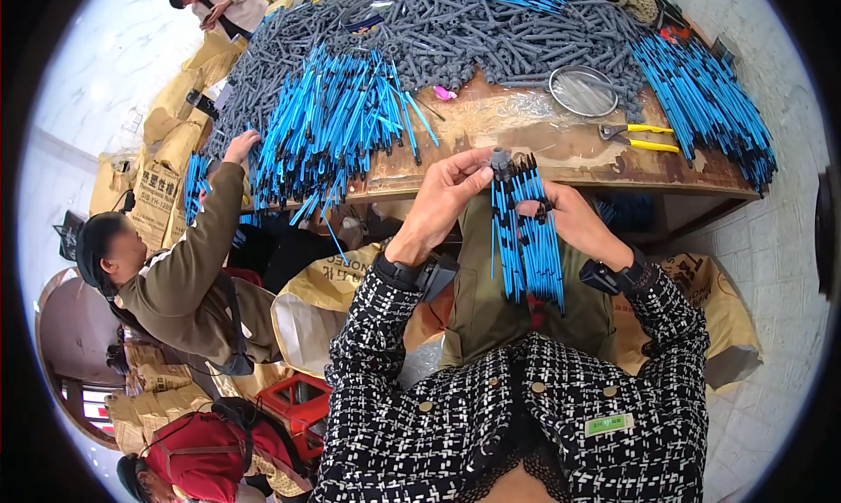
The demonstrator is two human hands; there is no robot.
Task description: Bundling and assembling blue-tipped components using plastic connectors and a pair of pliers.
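Over my lap, just off the table's near edge, I hold a thick bundle of thin blue rods with black ends. My right hand is closed round the bundle from the right, and the rods hang down below it. A short grey plastic fitting is pinched between thumb and fingers of my left hand, at the bundle's upper left. Whether a rod sits inside that fitting, I cannot tell.
Grey plastic fittings are heaped across the wooden table. Blue rods lie in piles at left and right. A round sieve and yellow-handled pliers lie near the right. At my left a co-worker reaches toward the table.
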